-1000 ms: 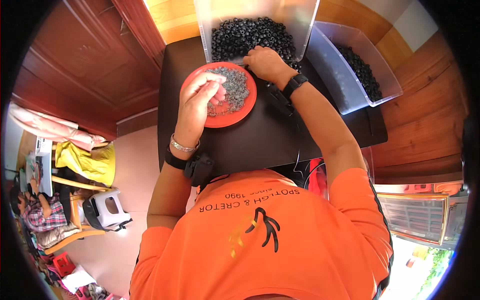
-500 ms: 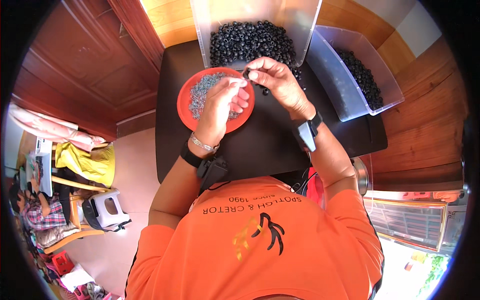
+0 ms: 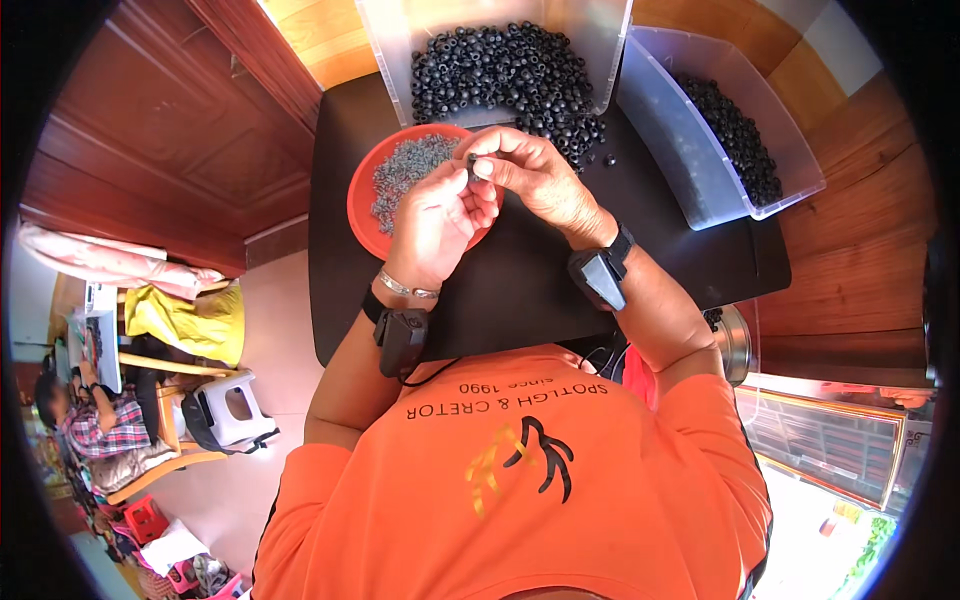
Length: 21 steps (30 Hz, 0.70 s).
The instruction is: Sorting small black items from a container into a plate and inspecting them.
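My left hand (image 3: pixel 438 215) and my right hand (image 3: pixel 530 175) meet over the right rim of a red round plate (image 3: pixel 362 200) holding several small grey rings. Both pinch one small black part (image 3: pixel 472 160) between their fingertips. Just beyond the hands stands a clear plastic bin (image 3: pixel 390 45) heaped with small black round parts (image 3: pixel 500 70), some spilling onto the black table (image 3: pixel 520 290). A second clear bin (image 3: pixel 660 130) with more black parts lies to the right. Each wrist wears a dark strapped device.
Wooden cabinet panels stand left of the table and wood flooring lies to the right. At the far left another person sits among chairs, a white stool (image 3: pixel 235 410) and yellow cloth (image 3: pixel 185 320). A round metal object (image 3: pixel 735 345) sits by my right elbow.
My right hand came back from the black parts pile with a part. My left hand left the plate's rings, and both hands joined above the plate's right edge.
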Available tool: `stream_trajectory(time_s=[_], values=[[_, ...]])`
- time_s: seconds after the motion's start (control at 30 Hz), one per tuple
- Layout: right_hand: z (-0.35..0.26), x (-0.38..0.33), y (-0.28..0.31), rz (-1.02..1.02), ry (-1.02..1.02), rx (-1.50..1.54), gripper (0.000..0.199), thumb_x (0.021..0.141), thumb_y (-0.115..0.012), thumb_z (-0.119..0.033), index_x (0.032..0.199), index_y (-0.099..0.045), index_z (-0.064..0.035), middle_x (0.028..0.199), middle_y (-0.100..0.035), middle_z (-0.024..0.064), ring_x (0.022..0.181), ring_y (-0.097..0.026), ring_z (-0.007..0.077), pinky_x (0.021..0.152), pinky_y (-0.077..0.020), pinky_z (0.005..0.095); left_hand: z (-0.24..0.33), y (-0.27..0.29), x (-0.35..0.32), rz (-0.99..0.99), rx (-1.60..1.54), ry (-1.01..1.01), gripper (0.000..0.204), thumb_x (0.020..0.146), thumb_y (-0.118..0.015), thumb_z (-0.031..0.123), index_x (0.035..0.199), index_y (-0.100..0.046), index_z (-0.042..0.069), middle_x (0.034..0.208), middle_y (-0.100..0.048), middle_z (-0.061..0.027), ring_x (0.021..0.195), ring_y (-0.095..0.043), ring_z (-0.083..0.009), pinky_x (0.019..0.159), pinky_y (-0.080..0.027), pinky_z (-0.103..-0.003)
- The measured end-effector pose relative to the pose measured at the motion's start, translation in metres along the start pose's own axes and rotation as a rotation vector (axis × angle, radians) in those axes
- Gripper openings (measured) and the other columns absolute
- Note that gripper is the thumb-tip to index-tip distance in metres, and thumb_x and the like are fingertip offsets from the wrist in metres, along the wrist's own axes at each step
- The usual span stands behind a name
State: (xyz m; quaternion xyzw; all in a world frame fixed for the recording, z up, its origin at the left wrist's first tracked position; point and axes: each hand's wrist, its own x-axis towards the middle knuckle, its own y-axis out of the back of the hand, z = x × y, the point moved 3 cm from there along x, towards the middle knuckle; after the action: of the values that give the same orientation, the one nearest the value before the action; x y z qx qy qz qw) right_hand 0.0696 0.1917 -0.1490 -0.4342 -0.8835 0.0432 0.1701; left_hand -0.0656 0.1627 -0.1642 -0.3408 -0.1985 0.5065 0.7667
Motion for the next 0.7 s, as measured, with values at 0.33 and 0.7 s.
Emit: stream_trajectory(time_s=[0.33,0.7], values=[[-0.025,-0.007,0.044,0.418,0.101,-1.403,0.011,0.083,-0.062,-0.015,0.089,-0.064,-0.0061,0.088,-0.066,0.0063,0.087,-0.061,0.0237,0.075,-0.0479,0.0341,0.005,0.004,-0.012,-0.004,0.016,-0.06,0.02,0.091,-0.048,0.009,0.107,-0.056,0.001,0.091,-0.059,-0.0087,0.081,-0.057,-0.0189,0.075,-0.045,-0.028],[-0.028,-0.006,0.04,0.448,0.293,-1.503,0.011,0.079,-0.066,-0.012,0.089,-0.066,-0.0066,0.086,-0.064,0.006,0.084,-0.06,0.0235,0.074,-0.0485,0.0334,0.01,0.01,-0.021,-0.049,-0.027,-0.112,0.02,0.091,-0.046,0.007,0.107,-0.055,0.001,0.093,-0.058,-0.011,0.083,-0.057,-0.0212,0.078,-0.045,-0.03]])
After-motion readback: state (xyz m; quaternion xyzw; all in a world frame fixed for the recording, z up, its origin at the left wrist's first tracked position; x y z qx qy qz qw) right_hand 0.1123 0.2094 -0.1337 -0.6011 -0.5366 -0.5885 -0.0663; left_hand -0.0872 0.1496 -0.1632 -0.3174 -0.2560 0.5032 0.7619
